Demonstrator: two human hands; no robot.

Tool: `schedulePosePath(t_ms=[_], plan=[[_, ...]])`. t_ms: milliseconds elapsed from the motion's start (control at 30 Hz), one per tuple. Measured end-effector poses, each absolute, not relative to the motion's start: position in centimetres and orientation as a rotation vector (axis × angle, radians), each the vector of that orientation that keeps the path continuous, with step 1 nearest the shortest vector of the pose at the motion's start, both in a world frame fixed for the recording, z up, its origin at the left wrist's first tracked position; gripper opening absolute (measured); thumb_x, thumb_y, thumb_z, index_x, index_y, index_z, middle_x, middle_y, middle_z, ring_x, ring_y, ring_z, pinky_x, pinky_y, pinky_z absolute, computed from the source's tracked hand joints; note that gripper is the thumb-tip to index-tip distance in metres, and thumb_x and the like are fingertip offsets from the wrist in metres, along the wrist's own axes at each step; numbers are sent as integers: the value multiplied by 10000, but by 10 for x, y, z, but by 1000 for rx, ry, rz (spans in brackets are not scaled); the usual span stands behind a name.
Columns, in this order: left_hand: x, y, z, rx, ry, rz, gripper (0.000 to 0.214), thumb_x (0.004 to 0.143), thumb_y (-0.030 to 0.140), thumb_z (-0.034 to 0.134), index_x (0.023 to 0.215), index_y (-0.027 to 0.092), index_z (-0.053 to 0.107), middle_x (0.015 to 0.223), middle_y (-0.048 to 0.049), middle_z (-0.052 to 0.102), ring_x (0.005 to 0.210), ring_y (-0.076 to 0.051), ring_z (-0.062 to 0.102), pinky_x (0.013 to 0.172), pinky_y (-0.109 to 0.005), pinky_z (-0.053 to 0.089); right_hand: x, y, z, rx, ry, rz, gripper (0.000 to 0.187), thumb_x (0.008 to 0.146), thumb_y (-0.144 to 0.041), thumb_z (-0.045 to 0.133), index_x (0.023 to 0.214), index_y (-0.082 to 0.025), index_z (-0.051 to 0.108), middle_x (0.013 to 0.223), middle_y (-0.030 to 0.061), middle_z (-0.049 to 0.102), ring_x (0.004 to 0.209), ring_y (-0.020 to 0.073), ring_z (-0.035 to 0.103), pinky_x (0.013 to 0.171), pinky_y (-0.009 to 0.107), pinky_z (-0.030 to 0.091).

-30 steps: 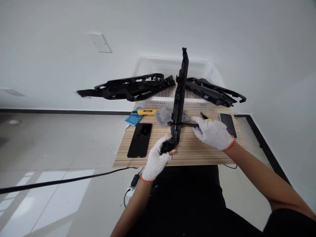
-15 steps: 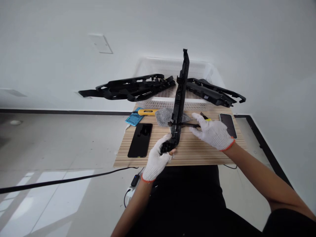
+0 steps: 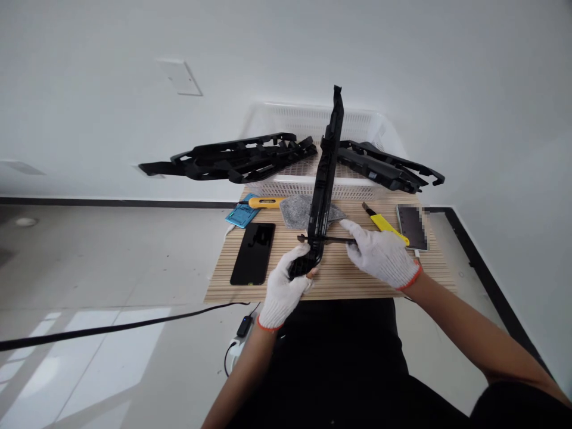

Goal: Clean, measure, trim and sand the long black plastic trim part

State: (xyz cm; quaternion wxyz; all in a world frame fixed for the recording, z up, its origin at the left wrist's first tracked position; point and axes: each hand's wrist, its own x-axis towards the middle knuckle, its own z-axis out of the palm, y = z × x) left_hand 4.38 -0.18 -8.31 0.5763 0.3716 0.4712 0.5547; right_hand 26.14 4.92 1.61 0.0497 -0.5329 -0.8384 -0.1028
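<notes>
My left hand, in a white knit glove with an orange cuff, grips the lower end of a long black plastic trim piece. The piece stands up and away from me, in front of the basket. Across its lower part lies a thin dark bar, its far end sticking out on the left. The gloved fingers of my right hand are closed on the bar's right end. Whether the bar is a tool or a part of the piece I cannot tell. A yellow utility knife lies just beyond my right hand.
Behind stands a white plastic basket with black trim pieces jutting out left and more at right. On the striped tabletop lie a black phone, another phone, grey cloth, a yellow-handled tool and a blue card-like object.
My right hand has come slightly nearer to me, and the dark bar has shifted down along the trim piece. More of the yellow knife shows. My left hand stays nearly still.
</notes>
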Motion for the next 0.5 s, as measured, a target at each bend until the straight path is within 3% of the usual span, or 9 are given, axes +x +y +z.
schedulePosePath(t_ms=[100, 200, 267, 500], plan=[[41, 0, -84, 933, 1145, 1229, 564, 764, 273, 812, 1297, 214, 640, 1078, -76, 753, 563, -82, 603, 500, -228, 517, 265, 48, 16, -1653, -2583, -250, 438, 1023, -364, 465, 1374, -180, 652, 836, 93, 772, 653, 197, 661, 575, 313, 181], [37, 2, -81, 1104, 1204, 1219, 540, 776, 288, 816, 1286, 207, 660, 1210, -110, 731, 876, -188, 725, 657, -263, 593, 268, 48, 14, -1695, -2578, -258, 426, 1030, -402, 431, 1291, -192, 694, 813, 82, 766, 623, 201, 648, 570, 308, 170], [33, 2, -78, 1194, 1211, 1195, 545, 773, 303, 823, 1285, 210, 663, 1315, -126, 691, 1018, -225, 719, 710, -267, 603, 269, 48, 12, -1707, -2563, -284, 431, 1031, -415, 413, 1263, -199, 705, 804, 74, 763, 606, 202, 644, 567, 307, 155], [29, -3, -69, 1133, 1117, 1059, 616, 870, 422, 746, 1413, 206, 549, 1153, -117, 720, 657, -116, 658, 509, -206, 501, 269, 47, 4, -1672, -2513, -303, 462, 1013, -487, 439, 1224, -190, 724, 756, 76, 750, 595, 199, 648, 562, 302, 132]])
